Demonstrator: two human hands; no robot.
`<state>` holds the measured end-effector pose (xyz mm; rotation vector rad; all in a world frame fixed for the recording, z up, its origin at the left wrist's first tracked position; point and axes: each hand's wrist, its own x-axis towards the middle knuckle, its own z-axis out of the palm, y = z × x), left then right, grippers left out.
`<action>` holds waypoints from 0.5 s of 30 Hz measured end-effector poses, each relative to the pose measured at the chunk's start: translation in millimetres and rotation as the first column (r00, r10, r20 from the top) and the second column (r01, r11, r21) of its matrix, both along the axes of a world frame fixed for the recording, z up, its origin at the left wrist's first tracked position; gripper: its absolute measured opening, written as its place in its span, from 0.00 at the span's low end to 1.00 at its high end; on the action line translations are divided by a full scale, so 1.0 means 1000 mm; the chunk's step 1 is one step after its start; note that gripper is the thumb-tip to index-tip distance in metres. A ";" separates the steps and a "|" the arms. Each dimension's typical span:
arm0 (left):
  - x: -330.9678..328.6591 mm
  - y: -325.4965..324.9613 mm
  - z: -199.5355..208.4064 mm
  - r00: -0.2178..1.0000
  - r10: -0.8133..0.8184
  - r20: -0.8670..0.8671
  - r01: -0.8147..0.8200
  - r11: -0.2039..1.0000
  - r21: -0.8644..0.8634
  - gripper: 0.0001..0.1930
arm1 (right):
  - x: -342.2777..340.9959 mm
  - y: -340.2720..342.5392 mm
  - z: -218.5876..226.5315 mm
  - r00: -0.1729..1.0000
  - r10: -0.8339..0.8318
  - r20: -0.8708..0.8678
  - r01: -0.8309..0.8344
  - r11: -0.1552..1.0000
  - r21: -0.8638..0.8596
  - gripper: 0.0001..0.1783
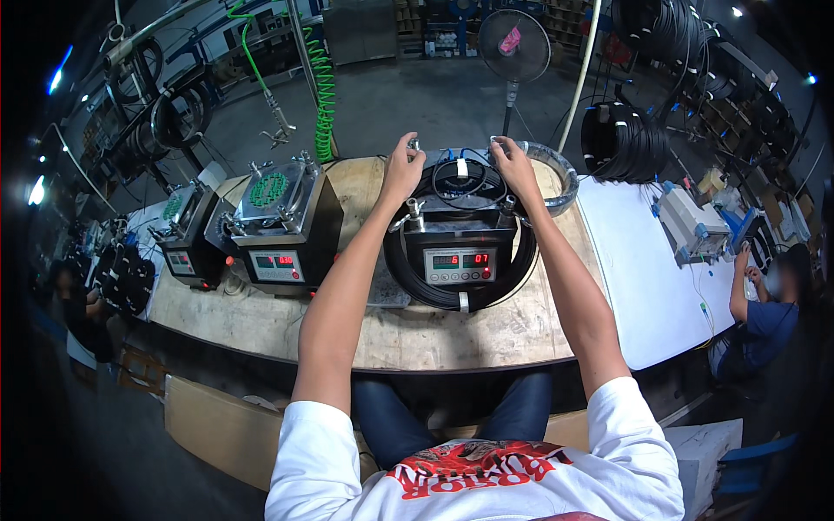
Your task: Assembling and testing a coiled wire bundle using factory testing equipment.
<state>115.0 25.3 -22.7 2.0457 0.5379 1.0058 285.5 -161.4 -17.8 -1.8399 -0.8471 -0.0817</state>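
A black machine [421, 240] with a lit red digital display [460, 266] stands in front of me, a coil of black cable [401, 280] looped around it. Metal knobs rise at its corners. My left hand [402, 171] is closed with thumb and finger on the far left knob [414, 143]. At the far right corner my right hand [516, 170] pinches another metal knob [493, 143]. Between the hands, thin black leads with a white tag [462, 168] and blue ends lie over the machine's top. The near left knob [413, 206] and near right knob [509, 202] are untouched.
Two similar machines [275, 247] with round green parts on top stand left on the wooden table [382, 334]. A wrapped cable coil [569, 178] lies right. Beyond are a green coiled air hose [324, 95] and a fan [514, 48]. A co-worker [773, 295] sits far right.
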 end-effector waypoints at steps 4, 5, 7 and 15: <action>0.002 -0.007 0.006 1.000 0.007 -0.009 -0.007 0.999 -0.051 0.23 | 0.005 -0.002 -0.002 0.999 -0.026 0.039 0.026 1.000 0.004 0.25; 0.001 -0.003 0.005 1.000 0.003 -0.019 -0.004 0.999 -0.044 0.22 | 0.003 -0.001 -0.001 0.999 -0.021 0.037 0.021 1.000 0.004 0.25; -0.003 0.005 0.002 1.000 0.006 -0.031 -0.007 0.999 -0.037 0.21 | -0.001 0.000 0.002 0.995 0.092 -0.032 -0.091 0.996 0.024 0.23; -0.004 -0.004 0.010 0.997 -0.064 -0.044 0.060 0.996 -0.070 0.22 | 0.009 -0.002 -0.006 0.975 0.224 0.012 -0.223 0.966 0.127 0.20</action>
